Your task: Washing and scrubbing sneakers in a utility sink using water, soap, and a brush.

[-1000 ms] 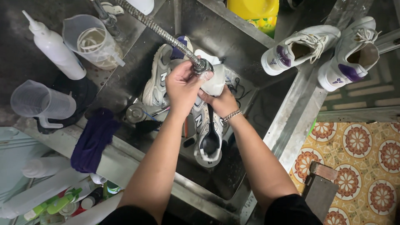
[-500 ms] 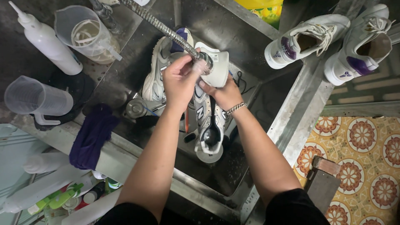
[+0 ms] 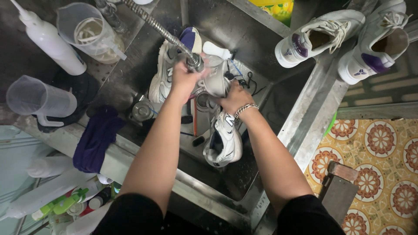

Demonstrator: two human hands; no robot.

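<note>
- Insole (image 3: pixel 216 80), pale grey and limp, is what you've got pinched in both hands right over the middle of the sink (image 3: pixel 278 130), just under the spray head (image 3: pixel 194 63) on its metal hose.
- Your left hand (image 3: pixel 185 80) is clenched around the spray head and the insole's top edge; your right hand (image 3: pixel 233 98), the one with the bracelet, is closed on its lower edge.
- Down in the sink: one white-and-grey sneaker (image 3: pixel 224 141) below your right hand, another sneaker (image 3: pixel 163 72) at the far-left side, plus a small brush handle, hard to make out.
- Left of the sink, a clear measuring jug (image 3: pixel 89 32) holds what looks like coiled laces in cloudy liquid; a second clear jug (image 3: pixel 39 100) sits nearer you.
- White squeeze bottle (image 3: pixel 50 41) stands left of the first jug.
- Purple cloth (image 3: pixel 96 139) hangs over the sink's near-left rim.
- Two white sneakers with purple patches (image 3: pixel 344 37) sit on the sink's right rim.
</note>
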